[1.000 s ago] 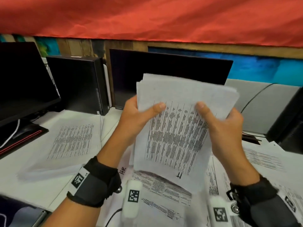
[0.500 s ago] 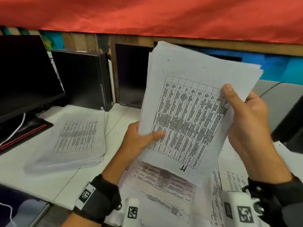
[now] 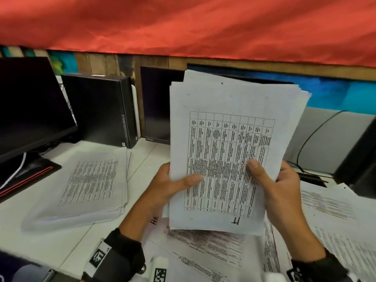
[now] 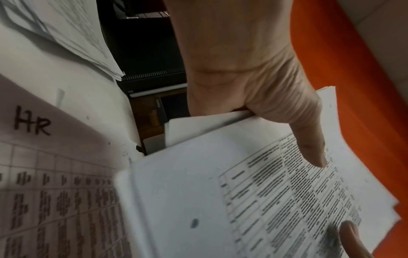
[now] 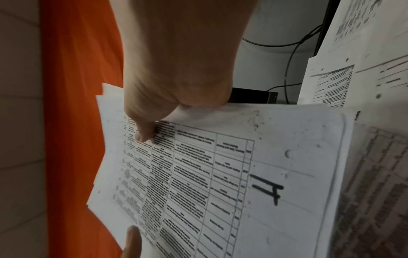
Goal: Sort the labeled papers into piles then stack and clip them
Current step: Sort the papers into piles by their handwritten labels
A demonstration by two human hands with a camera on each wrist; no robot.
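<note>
I hold a thick stack of printed papers (image 3: 223,151) upright above the desk, its top sheet a table hand-marked "IT" (image 3: 236,221). My left hand (image 3: 173,184) grips the stack's left edge, thumb on the front. My right hand (image 3: 272,180) grips the right edge the same way. The left wrist view shows my left thumb (image 4: 309,139) pressed on the sheet (image 4: 243,200). In the right wrist view the right thumb (image 5: 143,129) lies on the table print, near the "IT" mark (image 5: 268,189). A sheet marked "HR" (image 3: 154,219) lies on the desk beneath.
A neat pile of printed sheets (image 3: 87,184) lies on the white desk at the left. Loose sheets (image 3: 335,220) cover the desk at the right and front. Monitors (image 3: 30,110), a small black computer case (image 3: 101,108) and cables (image 3: 317,135) stand behind.
The stack went from tilted to upright and squared. My right hand slid down from its upper right edge to the lower right edge; my left hand kept its hold.
</note>
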